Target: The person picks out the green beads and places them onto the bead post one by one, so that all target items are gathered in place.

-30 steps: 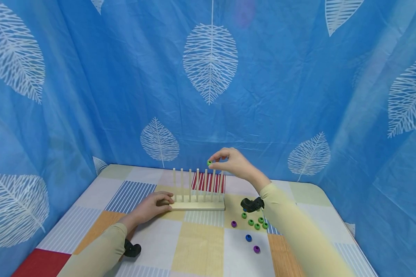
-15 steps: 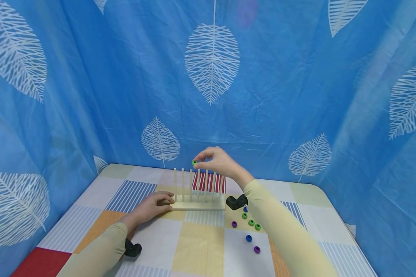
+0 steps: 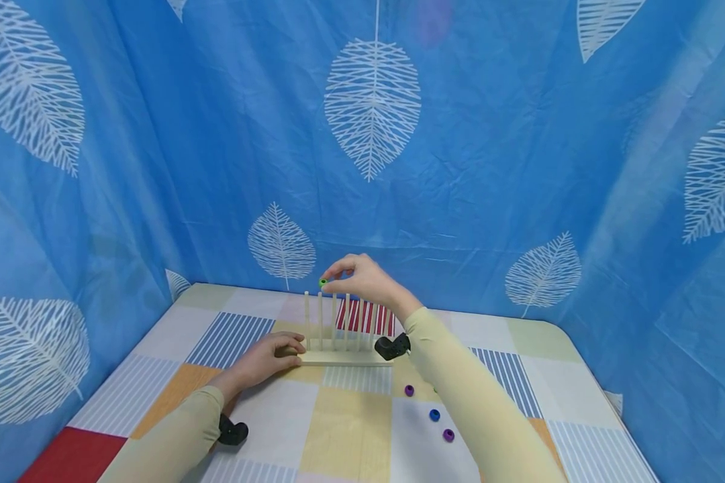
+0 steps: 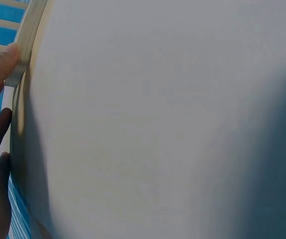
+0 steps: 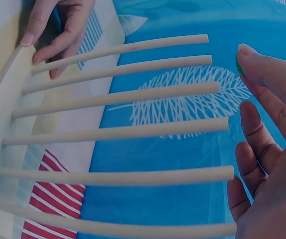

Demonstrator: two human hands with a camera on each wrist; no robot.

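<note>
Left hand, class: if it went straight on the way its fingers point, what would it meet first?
Beyond the wooden base the left hand holds, probably the leftmost wooden peg, though depth is hard to judge.

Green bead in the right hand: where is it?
The green bead is in the head view, slightly left of centre, pinched by the right hand, just above the second peg from the left of the rack.

Arms, 2: left forearm [image 3: 172,436] and right forearm [image 3: 471,389], both sleeved, extended forward. Left hand [image 3: 270,359]: low, gripping, thumb set apart from bent fingers. Right hand [image 3: 365,278]: higher, thumb and forefinger pinching, other 3 fingers curved.
</note>
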